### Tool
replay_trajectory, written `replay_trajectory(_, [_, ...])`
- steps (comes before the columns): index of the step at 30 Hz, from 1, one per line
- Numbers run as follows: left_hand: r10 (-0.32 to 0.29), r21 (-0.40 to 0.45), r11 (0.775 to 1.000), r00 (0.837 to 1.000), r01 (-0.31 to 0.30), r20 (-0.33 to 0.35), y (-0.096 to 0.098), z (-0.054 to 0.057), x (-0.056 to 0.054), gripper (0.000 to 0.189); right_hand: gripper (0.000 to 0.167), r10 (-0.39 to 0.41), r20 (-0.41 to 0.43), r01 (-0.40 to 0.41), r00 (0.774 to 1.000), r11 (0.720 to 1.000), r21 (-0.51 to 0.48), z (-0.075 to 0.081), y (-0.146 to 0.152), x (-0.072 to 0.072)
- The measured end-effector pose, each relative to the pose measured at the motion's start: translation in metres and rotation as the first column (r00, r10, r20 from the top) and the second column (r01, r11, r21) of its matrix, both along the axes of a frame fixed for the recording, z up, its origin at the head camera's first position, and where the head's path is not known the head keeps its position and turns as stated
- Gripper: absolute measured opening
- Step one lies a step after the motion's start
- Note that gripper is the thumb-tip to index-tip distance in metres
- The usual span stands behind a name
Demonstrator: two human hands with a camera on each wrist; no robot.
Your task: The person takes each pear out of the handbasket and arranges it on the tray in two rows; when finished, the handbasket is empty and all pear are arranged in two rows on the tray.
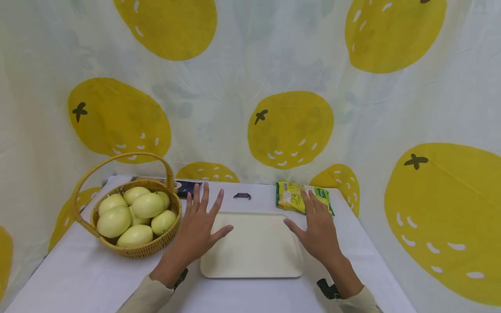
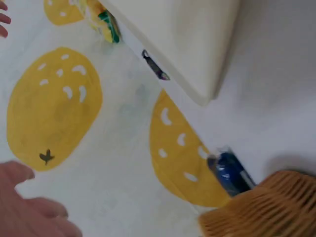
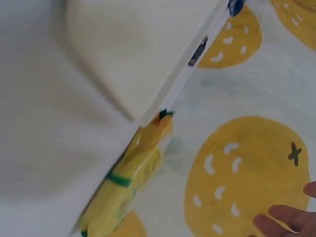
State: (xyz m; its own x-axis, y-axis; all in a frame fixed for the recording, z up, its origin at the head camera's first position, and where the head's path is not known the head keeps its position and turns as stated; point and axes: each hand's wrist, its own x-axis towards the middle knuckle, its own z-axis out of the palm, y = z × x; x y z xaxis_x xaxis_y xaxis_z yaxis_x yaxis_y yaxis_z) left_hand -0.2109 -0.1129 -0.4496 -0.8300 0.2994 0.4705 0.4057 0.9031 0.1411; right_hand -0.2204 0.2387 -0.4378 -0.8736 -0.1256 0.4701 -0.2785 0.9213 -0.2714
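Observation:
Both hands hover above a cream rectangular tray (image 1: pixel 252 248) with nothing in them. The left hand (image 1: pixel 197 230) spreads its fingers over the tray's left edge, close to a wicker basket (image 1: pixel 142 251) of pale green, rounded fruit (image 1: pixel 148 205). Over the tray's right side, the right hand (image 1: pixel 318 232) holds its fingers extended, just in front of a yellow and green packet (image 1: pixel 291 198). Behind the tray lies a small dark wrapped piece (image 1: pixel 242 196), its kind too small to tell. Part of the left hand (image 2: pixel 29 207) shows in the left wrist view, and fingertips (image 3: pixel 284 219) in the right.
A dark blue packet (image 1: pixel 188 188) lies behind the basket, partly hidden by it. The basket's tall handle (image 1: pixel 121 155) arches above the fruit. A white cloth covers the table (image 1: pixel 98 287), and a curtain printed with yellow fruit (image 1: pixel 291 130) hangs behind and beside it.

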Motion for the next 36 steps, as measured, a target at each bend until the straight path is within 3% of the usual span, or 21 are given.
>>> replay_trajectory(3, [0.048, 0.101, 0.994, 0.993, -0.038, -0.107, -0.013, -0.001, 0.008, 0.102, 0.103, 0.067, -0.023, -0.068, 0.998, 0.996, -0.057, 0.000, -0.014, -0.001])
replay_trajectory(6, [0.113, 0.222, 0.973, 0.971, -0.066, -0.210, -0.029, -0.003, 0.017, 0.102, 0.101, 0.125, -0.048, -0.129, 0.991, 0.987, -0.094, 0.001, -0.027, -0.002])
replay_trajectory(12, [0.237, 0.432, 0.899, 0.910, -0.073, -0.340, -0.059, -0.006, 0.035, 0.083, 0.101, 0.187, -0.084, -0.197, 0.979, 0.973, -0.124, 0.002, -0.053, -0.004])
replay_trajectory(15, [0.294, 0.520, 0.851, 0.883, -0.067, -0.367, -0.072, -0.007, 0.045, 0.086, 0.100, 0.220, -0.090, -0.231, 0.971, 0.963, -0.140, 0.001, -0.066, -0.004])
replay_trajectory(19, [0.393, 0.605, 0.787, 0.855, -0.122, -0.338, -0.092, -0.010, 0.059, 0.094, 0.099, 0.265, -0.108, -0.279, 0.958, 0.949, -0.148, 0.001, -0.086, -0.006])
replay_trajectory(23, [0.494, 0.667, 0.719, 0.818, -0.195, -0.294, -0.113, -0.018, 0.074, 0.096, 0.096, 0.319, -0.138, -0.339, 0.938, 0.927, -0.157, 0.002, -0.108, -0.009])
replay_trajectory(26, [0.547, 0.711, 0.657, 0.807, -0.250, -0.222, -0.129, -0.027, 0.082, 0.097, 0.093, 0.359, -0.148, -0.381, 0.922, 0.909, -0.168, 0.004, -0.124, -0.010])
replay_trajectory(29, [0.581, 0.756, 0.579, 0.805, -0.304, -0.121, -0.144, -0.035, 0.087, 0.107, 0.092, 0.398, -0.153, -0.421, 0.904, 0.891, -0.172, 0.005, -0.139, -0.012])
replay_trajectory(32, [0.585, 0.784, 0.504, 0.811, -0.361, -0.003, -0.154, -0.041, 0.088, 0.104, 0.093, 0.433, -0.165, -0.459, 0.886, 0.871, -0.177, 0.004, -0.154, -0.015])
replay_trajectory(36, [0.551, 0.793, 0.431, 0.821, -0.432, 0.147, -0.160, -0.047, 0.086, 0.100, 0.092, 0.463, -0.166, -0.489, 0.871, 0.852, -0.186, 0.004, -0.172, -0.015])
